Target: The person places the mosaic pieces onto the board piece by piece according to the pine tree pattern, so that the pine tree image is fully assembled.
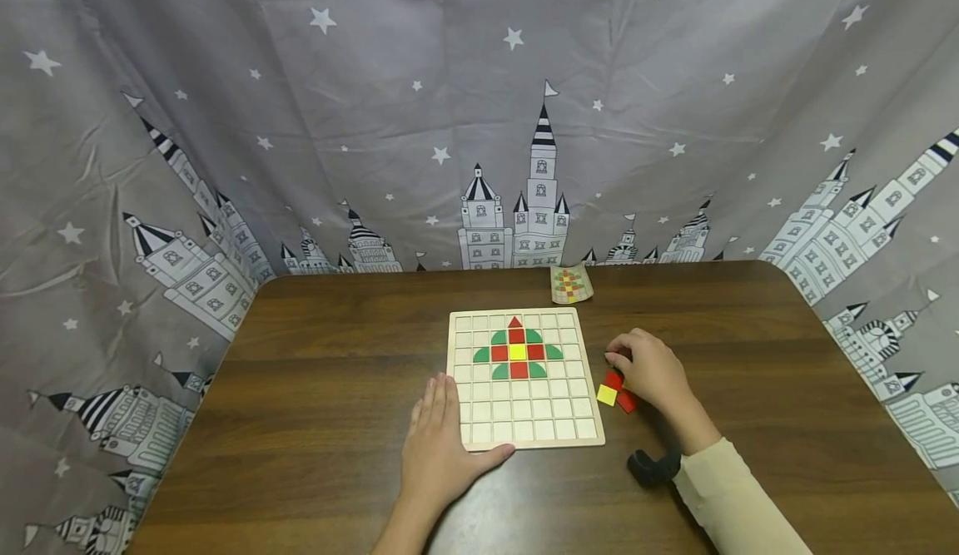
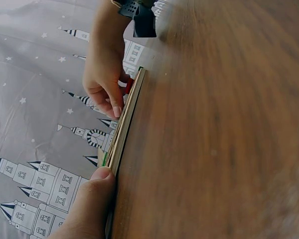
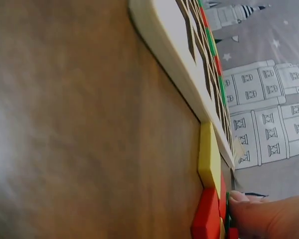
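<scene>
A wooden grid board (image 1: 590, 440) lies on the table with red, green and yellow tiles set in its upper middle cells. My left hand (image 1: 434, 447) rests along its left edge, fingers straight, the thumb (image 2: 97, 186) lying at the front edge. Right of the board, my right hand (image 1: 652, 370) pinches a thin green tile (image 3: 227, 206), partly hidden by the fingers. Below those fingertips is a small group of loose tiles: a yellow square (image 1: 607, 395) and red tiles (image 1: 626, 403). In the right wrist view the yellow tile (image 3: 209, 157) sits close to the board's side.
A small pattern card (image 1: 571, 284) with a similar coloured design lies behind the board near the table's back edge. A black wrist device (image 1: 652, 468) is on my right forearm. Behind the brown wooden table (image 1: 337, 355) hangs a grey curtain (image 1: 419, 122) printed with castles and stars.
</scene>
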Demonstrator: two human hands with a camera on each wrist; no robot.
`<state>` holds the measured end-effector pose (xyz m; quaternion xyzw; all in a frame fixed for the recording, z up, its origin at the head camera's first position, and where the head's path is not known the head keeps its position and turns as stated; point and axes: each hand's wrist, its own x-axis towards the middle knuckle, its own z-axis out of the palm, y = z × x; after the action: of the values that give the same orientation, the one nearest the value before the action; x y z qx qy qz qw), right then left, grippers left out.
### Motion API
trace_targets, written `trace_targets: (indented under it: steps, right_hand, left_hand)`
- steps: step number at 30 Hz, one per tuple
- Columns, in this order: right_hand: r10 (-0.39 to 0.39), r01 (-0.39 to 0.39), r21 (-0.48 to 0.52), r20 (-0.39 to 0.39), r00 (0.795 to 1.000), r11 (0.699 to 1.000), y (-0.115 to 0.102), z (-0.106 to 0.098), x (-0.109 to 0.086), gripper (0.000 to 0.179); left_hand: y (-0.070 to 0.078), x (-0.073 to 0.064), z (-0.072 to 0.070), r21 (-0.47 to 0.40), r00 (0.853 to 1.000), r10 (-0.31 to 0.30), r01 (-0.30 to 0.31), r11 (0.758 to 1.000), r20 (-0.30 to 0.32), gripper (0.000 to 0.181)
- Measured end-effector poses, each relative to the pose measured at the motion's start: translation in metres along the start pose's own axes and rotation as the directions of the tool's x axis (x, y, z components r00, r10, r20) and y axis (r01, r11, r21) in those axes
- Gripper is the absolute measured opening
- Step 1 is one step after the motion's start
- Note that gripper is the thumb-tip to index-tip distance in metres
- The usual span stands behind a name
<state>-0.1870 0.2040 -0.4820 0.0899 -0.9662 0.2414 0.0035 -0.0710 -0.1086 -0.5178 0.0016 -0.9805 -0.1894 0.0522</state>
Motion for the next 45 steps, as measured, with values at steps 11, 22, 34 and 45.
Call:
trace_targets:
  steps: [11, 22, 34, 45]
  right_hand:
    - [-0.007, 0.008, 0.072, -0.005, 1.0, 0.997, 0.015, -0.005, -0.001, 0.029]
    - [-0.023, 0.022, 0.045, 0.033, 0.999, 0.999, 0.016, -0.005, 0.0, 0.032]
    - [-0.058, 0.057, 0.041, 0.035, 0.998, 0.998, 0.013, -0.003, 0.0, 0.024]
    - [-0.156, 0.156, -0.118, 0.006, 0.988, 0.981, 0.01, -0.006, 0.001, 0.027]
  left_hand:
    - [0.0, 0.0, -0.001, -0.003, 1.0, 0.004, -0.004, 1.0, -0.003, 0.136]
    - [0.0, 0.0, -0.002, -0.004, 1.0, 0.005, -0.005, 1.0, -0.001, 0.137]
    - [0.0, -0.001, -0.003, -0.025, 1.0, -0.002, 0.002, 1.0, 0.006, 0.137]
    - [0.001, -0.001, -0.003, -0.018, 1.0, -0.003, 0.004, 1.0, 0.011, 0.136]
